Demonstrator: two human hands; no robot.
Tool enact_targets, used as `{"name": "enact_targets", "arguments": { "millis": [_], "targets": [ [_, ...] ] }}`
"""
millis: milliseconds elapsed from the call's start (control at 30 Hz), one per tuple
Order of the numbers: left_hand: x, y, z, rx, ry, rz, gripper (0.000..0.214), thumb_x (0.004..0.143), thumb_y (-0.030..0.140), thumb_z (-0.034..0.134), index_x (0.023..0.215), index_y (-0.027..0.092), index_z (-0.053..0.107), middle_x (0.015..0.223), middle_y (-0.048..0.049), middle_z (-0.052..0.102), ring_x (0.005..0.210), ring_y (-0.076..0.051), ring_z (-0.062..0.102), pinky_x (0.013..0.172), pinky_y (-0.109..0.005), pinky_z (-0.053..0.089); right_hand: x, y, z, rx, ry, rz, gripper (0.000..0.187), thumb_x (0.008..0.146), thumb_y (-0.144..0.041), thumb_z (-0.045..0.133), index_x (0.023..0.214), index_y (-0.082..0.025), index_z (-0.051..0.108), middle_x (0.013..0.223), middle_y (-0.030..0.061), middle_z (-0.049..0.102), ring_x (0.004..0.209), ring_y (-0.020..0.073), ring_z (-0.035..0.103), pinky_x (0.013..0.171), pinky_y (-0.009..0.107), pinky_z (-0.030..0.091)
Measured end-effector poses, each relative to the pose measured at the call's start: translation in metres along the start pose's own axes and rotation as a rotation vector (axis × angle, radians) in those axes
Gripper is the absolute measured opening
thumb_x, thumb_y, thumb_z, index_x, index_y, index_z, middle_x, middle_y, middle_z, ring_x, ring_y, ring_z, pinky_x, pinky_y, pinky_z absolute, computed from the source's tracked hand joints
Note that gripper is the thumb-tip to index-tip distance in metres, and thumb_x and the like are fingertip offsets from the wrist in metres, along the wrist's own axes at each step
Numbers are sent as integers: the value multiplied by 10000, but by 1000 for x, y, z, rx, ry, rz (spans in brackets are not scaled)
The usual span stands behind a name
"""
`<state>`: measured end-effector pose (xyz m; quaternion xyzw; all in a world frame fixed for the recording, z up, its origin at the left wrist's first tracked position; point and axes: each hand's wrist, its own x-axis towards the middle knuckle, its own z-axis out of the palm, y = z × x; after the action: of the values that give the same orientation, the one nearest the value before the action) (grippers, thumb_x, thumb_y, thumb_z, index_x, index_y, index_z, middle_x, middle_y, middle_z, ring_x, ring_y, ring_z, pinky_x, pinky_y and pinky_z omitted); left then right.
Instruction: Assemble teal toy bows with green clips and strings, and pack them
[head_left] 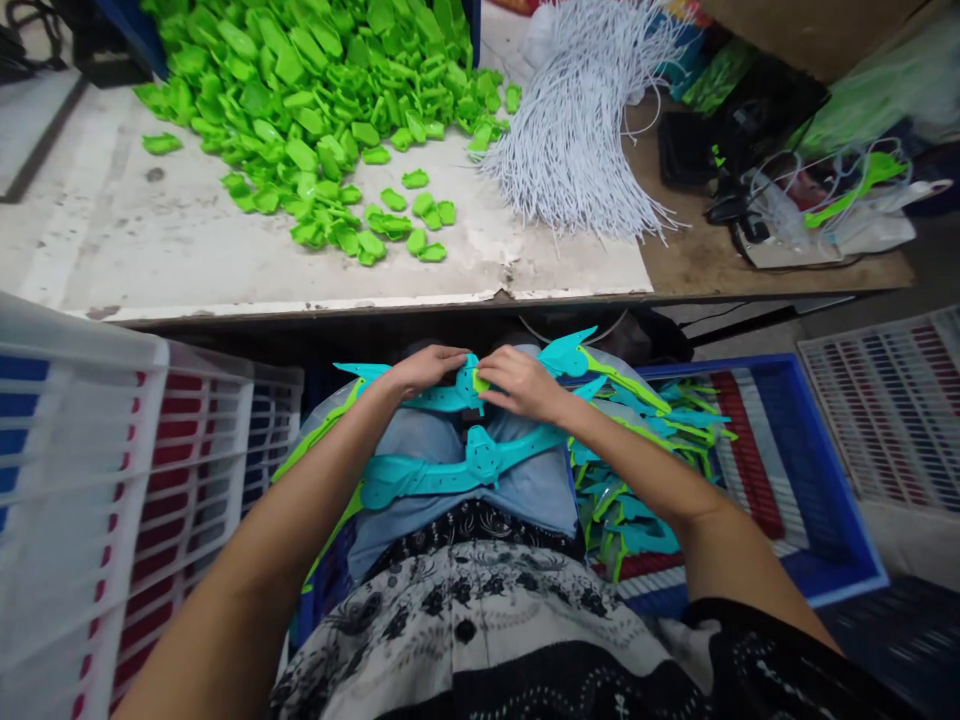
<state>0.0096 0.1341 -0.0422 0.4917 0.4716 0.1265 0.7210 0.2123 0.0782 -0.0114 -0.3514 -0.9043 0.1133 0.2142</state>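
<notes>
Across my lap lie two turquoise bow-shaped plastic pieces with green limbs. My left hand (431,370) is closed on the farther turquoise bow (446,398), just left of its raised centre. My right hand (523,381) pinches a small green plastic piece (481,380) against the right side of that centre. Fingers partly cover this small piece, so how it sits there cannot be told. Nearer to me, the second turquoise bow (482,455) rests on my thighs, with no hand on it.
On the table (90,230) ahead are a heap of small green pieces (300,110) and a bundle of white cords (577,130). A blue crate (847,500) at my right holds several turquoise and green bows (637,500). White slatted crates (142,480) stand at my left.
</notes>
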Motion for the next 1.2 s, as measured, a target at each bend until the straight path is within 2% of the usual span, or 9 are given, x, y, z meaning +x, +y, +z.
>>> {"name": "enact_targets", "arguments": {
  "millis": [267,400,600,733,800,900,1000,1100,1200],
  "targets": [
    [-1,-4,-4,76,-60,53,517,651,533,687,980,135,683,745,-7,630,635,-110,496,573,-214,373,-8,-12,41,55,53,231,254,876,-334,548,1046,-167,636,1068,117,662,1002,251,538,864,425,449],
    [-2,-7,0,119,-66,142,496,607,452,735,984,137,669,725,6,616,659,-123,516,556,-204,374,-6,-18,41,186,123,511,531,771,-334,682,1249,-179,511,1142,117,616,1083,253,537,912,411,450],
    [-3,-4,9,89,24,51,404,577,387,732,889,138,672,625,35,560,565,-96,471,518,-205,353,19,-5,31,268,-243,779,738,631,-365,770,1299,-254,477,1023,30,670,877,210,638,720,304,483],
    [-6,-2,9,119,75,74,400,590,390,703,888,123,677,558,47,511,505,-88,420,476,-212,317,29,-4,17,179,-341,645,706,610,-422,781,1249,-264,525,980,34,683,841,222,636,629,277,450],
    [-5,-1,7,184,77,129,395,618,410,679,884,119,679,576,37,533,536,-106,461,493,-219,342,40,-6,6,51,-327,527,481,707,-405,716,1151,-255,603,938,52,690,859,233,621,654,293,447],
    [-5,0,7,339,73,200,416,668,427,657,944,117,676,730,-11,633,707,-169,575,618,-248,437,77,0,-12,-137,-80,384,214,873,-313,531,1008,-216,665,949,86,669,931,235,573,766,335,441],
    [-14,0,15,493,271,315,494,723,374,646,1143,117,606,1050,-90,654,964,-229,596,831,-301,461,127,20,-24,-258,94,294,233,883,-254,509,1050,-166,647,1097,135,609,1050,276,483,863,404,403],
    [-39,-7,30,562,487,482,393,830,346,549,1158,133,587,1144,-117,615,1039,-221,573,903,-318,442,162,40,-26,-319,-9,262,225,864,-226,529,1022,-124,652,1115,171,597,1086,309,450,871,437,385],
    [-69,-21,44,552,442,511,280,876,347,494,1040,166,632,1007,-86,657,923,-194,603,833,-305,463,168,50,-25,-331,-38,280,255,889,-175,437,982,-107,665,1012,166,645,1050,299,495,877,424,384]
  ]
}}
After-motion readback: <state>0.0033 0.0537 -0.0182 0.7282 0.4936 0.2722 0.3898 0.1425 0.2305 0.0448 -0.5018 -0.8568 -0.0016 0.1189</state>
